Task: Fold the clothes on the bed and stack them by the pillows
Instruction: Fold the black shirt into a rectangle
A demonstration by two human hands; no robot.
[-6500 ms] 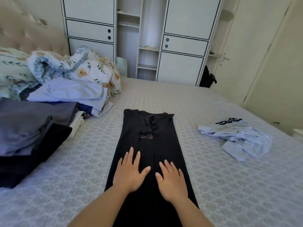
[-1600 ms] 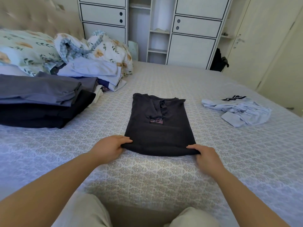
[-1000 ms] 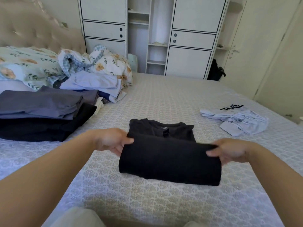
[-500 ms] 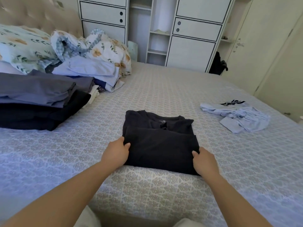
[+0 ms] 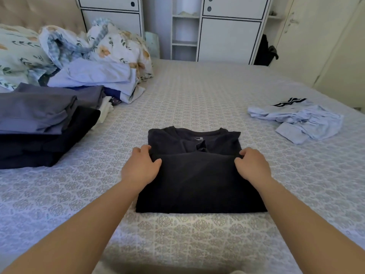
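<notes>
I see L hand [image 5: 140,168] & R hand [image 5: 251,167], fingers curled, each pinching the folded edge of the black shirt [image 5: 197,180] on the bed [image 5: 197,91]; blue shirt [image 5: 296,119] lies crumpled to the R.

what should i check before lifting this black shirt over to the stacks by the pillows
1. Both hands hold it: left hand and right hand grip the folded edge at either side. ok
2. Black shirt fully folded: collar part still shows beyond the flap. not ok
3. Landing spot: dark folded stack by the pillows has a flat top. ok
4. Path over the bed to the stack: bare. ok
5. Light blue garment still crumpled, unfolded. not ok
6. Underside layers aligned: cannot tell
</notes>
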